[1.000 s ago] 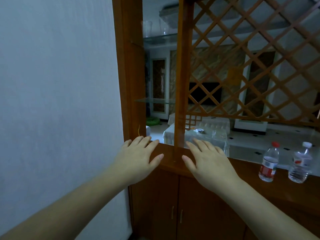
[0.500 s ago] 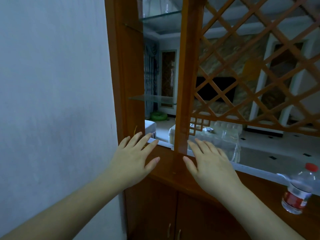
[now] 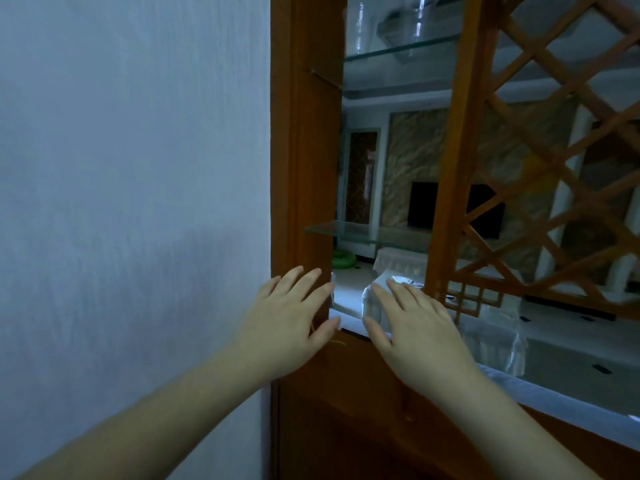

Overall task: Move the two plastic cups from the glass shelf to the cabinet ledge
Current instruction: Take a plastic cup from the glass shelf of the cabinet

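Observation:
Two clear plastic cups stand on the upper glass shelf (image 3: 398, 50) at the top of the wooden cabinet: one cup (image 3: 360, 29) on the left, the other cup (image 3: 420, 26) to its right, both cut off by the frame's top edge. Far below them, my left hand (image 3: 287, 323) and my right hand (image 3: 415, 334) hover palm-down with fingers spread over the brown cabinet ledge (image 3: 349, 355). Neither hand holds anything. Both hands are well apart from the cups.
A second glass shelf (image 3: 363, 232) sits midway between ledge and cups. A wooden post (image 3: 450, 168) and lattice screen (image 3: 554, 150) bound the opening on the right; a plain wall (image 3: 138, 202) lies to the left. A room shows beyond the opening.
The view has shifted left and closer to the cabinet, so the bottles on the ledge have left the frame. Both hands have risen slightly and stay spread and empty.

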{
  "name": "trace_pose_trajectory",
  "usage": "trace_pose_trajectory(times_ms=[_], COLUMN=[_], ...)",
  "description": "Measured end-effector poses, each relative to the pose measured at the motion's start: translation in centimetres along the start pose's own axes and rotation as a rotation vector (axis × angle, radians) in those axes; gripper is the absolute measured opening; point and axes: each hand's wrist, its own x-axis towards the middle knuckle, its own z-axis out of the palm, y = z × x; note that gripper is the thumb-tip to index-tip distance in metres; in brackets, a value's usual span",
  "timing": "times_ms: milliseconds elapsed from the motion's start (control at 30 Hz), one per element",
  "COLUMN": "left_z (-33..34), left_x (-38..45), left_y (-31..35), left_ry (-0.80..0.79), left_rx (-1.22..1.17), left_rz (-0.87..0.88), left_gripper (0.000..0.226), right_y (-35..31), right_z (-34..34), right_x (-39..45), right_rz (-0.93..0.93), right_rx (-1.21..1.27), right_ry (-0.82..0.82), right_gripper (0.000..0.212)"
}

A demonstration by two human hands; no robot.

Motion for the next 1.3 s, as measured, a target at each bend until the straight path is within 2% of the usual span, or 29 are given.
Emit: trace_pose_trajectory(times_ms=[367,767,933,1133,1300], left_z=[0.6,-2.0,-3.1,-3.2,-4.1], left_x=[8.2,20.6,25.4,28.9,31.2], left_y=[-5.9,-4.2,-3.7,-3.5,-3.6], left_ry=[0.105,0.275,0.279,0.404,0.512], left_rx=[0.027,0.012,-0.128,-0.219,-0.320], left_rz=[0.074,0.131,0.108,0.103,0.144], left_gripper=[0.059,0.060,0.056,0.053,0.053], right_y=[-0.7,5.2,7.9,10.1,10.1], right_z=[-0.5,-4.7,-7.0,-9.2,-11.8], right_x=[9.8,17.9,21.3,24.8,27.3], right_rz=[-0.015,-0.092,-0.116,-0.163,-0.192], right_rx=[-0.114,-0.209,-0.178,-0.094,-0.060], right_ry=[0.086,0.304,0.380,0.428,0.549], right_gripper=[0.060,0.058,0.057,0.057,0.058])
